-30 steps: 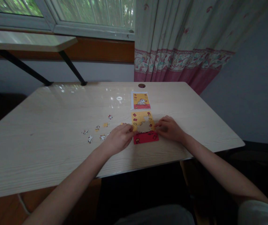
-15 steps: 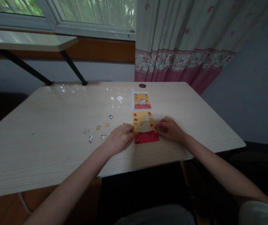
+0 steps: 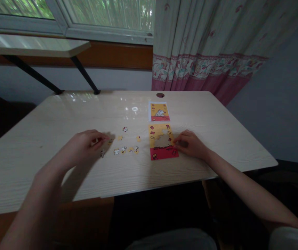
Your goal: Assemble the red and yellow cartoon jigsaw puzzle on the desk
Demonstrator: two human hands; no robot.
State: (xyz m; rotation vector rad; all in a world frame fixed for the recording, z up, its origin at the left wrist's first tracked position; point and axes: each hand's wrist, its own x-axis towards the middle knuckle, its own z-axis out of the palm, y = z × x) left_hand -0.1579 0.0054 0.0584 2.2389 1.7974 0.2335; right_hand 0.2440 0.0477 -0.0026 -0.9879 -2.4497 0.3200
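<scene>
A partly assembled jigsaw puzzle (image 3: 163,152), yellow above and red below with a bare gap in its middle, lies on the desk. My right hand (image 3: 189,143) is closed at the puzzle's right edge, thumb and fingers pinching there. Farther left, my left hand (image 3: 93,142) hovers over the loose pieces with bent fingers, thumb and fingertips close together; anything between them is too small to make out. Near its fingertips lies one loose puzzle piece (image 3: 111,141), and another piece (image 3: 102,153) is just below. Several more white and yellow pieces (image 3: 123,149) are spread between hand and puzzle.
Behind the puzzle lies a reference picture card (image 3: 160,111) showing a white animal on yellow and red. The pale wooden desk (image 3: 203,114) has a round cable hole (image 3: 160,95) at the back. A raised shelf (image 3: 34,45) stands back left, and a curtain (image 3: 190,66) hangs behind.
My left hand has moved left, off the puzzle's left edge to above the loose pieces, uncovering several pieces. My right hand stays at the puzzle's right edge. The view has shifted slightly.
</scene>
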